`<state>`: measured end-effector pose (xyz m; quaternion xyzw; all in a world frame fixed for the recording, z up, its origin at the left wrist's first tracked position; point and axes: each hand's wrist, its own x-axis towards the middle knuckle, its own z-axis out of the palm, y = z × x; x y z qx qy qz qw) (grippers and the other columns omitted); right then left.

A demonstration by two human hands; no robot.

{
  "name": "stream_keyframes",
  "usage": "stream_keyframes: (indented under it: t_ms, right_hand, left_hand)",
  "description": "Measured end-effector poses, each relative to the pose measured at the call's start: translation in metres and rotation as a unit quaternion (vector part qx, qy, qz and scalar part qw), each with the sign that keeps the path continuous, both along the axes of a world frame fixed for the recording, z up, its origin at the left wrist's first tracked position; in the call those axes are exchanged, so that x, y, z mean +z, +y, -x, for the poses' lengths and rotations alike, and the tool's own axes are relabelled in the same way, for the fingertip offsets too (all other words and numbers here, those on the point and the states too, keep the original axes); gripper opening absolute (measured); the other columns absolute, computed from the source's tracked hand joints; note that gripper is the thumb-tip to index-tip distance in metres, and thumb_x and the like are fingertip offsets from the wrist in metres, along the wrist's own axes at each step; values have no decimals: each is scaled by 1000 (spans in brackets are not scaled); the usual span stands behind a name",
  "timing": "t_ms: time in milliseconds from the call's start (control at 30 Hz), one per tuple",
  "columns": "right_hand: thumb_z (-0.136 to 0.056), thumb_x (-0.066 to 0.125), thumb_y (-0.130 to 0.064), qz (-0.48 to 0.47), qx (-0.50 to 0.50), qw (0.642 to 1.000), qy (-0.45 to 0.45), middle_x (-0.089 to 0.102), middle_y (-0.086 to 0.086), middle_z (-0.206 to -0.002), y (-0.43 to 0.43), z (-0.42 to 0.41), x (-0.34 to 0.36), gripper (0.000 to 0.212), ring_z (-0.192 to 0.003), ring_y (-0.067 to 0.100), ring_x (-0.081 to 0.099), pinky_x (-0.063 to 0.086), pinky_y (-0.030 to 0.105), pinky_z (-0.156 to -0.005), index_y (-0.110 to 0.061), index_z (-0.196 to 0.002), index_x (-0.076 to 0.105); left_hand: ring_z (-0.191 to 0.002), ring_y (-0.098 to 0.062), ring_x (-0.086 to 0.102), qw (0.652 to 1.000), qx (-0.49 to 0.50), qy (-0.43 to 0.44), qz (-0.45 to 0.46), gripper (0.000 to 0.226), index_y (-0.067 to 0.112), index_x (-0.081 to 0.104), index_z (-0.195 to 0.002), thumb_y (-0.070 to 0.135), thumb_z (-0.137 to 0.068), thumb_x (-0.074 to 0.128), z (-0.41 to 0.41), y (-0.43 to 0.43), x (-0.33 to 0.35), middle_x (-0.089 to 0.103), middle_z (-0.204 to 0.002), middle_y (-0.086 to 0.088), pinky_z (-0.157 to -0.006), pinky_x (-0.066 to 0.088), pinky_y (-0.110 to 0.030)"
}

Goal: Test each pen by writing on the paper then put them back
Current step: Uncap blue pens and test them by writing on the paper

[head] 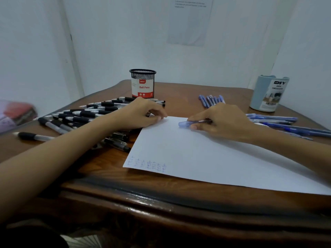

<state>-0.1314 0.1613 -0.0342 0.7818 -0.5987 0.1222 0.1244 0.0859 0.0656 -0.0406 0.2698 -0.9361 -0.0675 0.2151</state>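
Observation:
A white sheet of paper (pixel 206 154) lies on the wooden table (pixel 143 187), with a row of blue scribbles (pixel 147 164) near its front left corner. My right hand (pixel 220 120) holds a blue pen (pixel 186 124) near the paper's far edge, its blue cap end pointing left. My left hand (pixel 143 113) rests on the paper's far left corner with fingers curled, holding nothing that I can see. Several black pens (pixel 84 115) lie in rows under and left of my left arm. Blue pens (pixel 212 100) lie behind my right hand.
A black mesh cup (pixel 142 83) labelled Ball Pens stands at the back centre. A light blue organiser cup (pixel 269 93) stands at the back right. More blue pens (pixel 279 122) lie at the right. A lone black pen (pixel 34 136) lies at the left.

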Motion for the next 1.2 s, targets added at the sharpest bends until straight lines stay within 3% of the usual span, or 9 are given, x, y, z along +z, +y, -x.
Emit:
stream_keyframes:
  t_ms: [200,333,433,500,633,700,800,967,1200]
  right_hand:
    - [-82,63,-46,-136,-21,989,48,62,-8,-100,-5,17,25,53,-87,11,54,41,30,-76,-41,-132,45]
    - [-80,71,-21,-253,-1,962,-103,64,-3,-67,-7,44,50,47,-51,8,58,50,22,-52,-25,-120,46]
    - [-65,78,-48,-324,37,915,-239,68,2,-74,-4,60,62,46,-55,17,61,51,23,-50,-24,-99,61]
    - [-60,80,-47,-317,100,864,-377,70,2,-83,-4,64,60,36,-51,12,61,50,19,-45,-25,-87,71]
    - [-60,62,-13,-238,169,655,-697,73,-10,-92,1,32,45,38,-58,1,66,46,11,-39,-27,-92,74]
    - [-68,56,-9,-190,158,625,-740,72,-15,-85,7,6,36,35,-57,0,65,47,11,-42,-26,-98,64]
    - [-71,55,-25,-217,161,646,-713,73,-11,-82,29,-30,24,23,-54,2,63,48,15,-41,-24,-93,60]
    - [-72,56,-35,-272,181,742,-585,58,0,-51,53,-63,1,24,-39,9,51,43,16,-37,-13,-76,66]
    - [-71,66,-24,-247,202,773,-548,61,4,-52,62,-71,-6,17,-42,14,56,43,18,-37,-11,-64,58]
  left_hand:
    - [-93,-2,55,1000,1,-20,9,23,12,69,-106,7,-90,54,0,-2,0,65,-108,1,-77,37,4]
    - [-99,-11,57,999,2,-48,19,23,13,68,-109,12,-91,55,0,0,1,64,-105,3,-81,40,-11]
    - [-104,-9,51,997,8,-80,-7,27,20,63,-116,28,-91,54,1,1,2,57,-109,6,-84,39,-12]
    - [-109,-7,43,992,22,-116,-54,37,26,54,-124,38,-90,50,2,3,4,48,-123,5,-80,31,-1]
    - [-117,-3,27,977,27,-161,-139,63,38,39,-134,65,-78,49,0,5,7,29,-141,9,-95,22,-19]
    - [-123,-6,24,971,30,-179,-157,72,41,33,-136,67,-70,47,-1,6,7,23,-144,12,-98,23,-24]
    - [-134,-12,20,966,34,-197,-165,80,43,28,-138,67,-63,45,-1,5,6,17,-146,15,-106,22,-30]
    - [-134,-15,24,965,20,-206,-164,110,43,32,-132,96,-37,42,-1,4,5,20,-146,12,-114,23,-39]
    - [-133,-11,24,964,32,-209,-163,92,40,27,-140,77,-58,45,-2,3,5,22,-145,13,-111,22,-33]
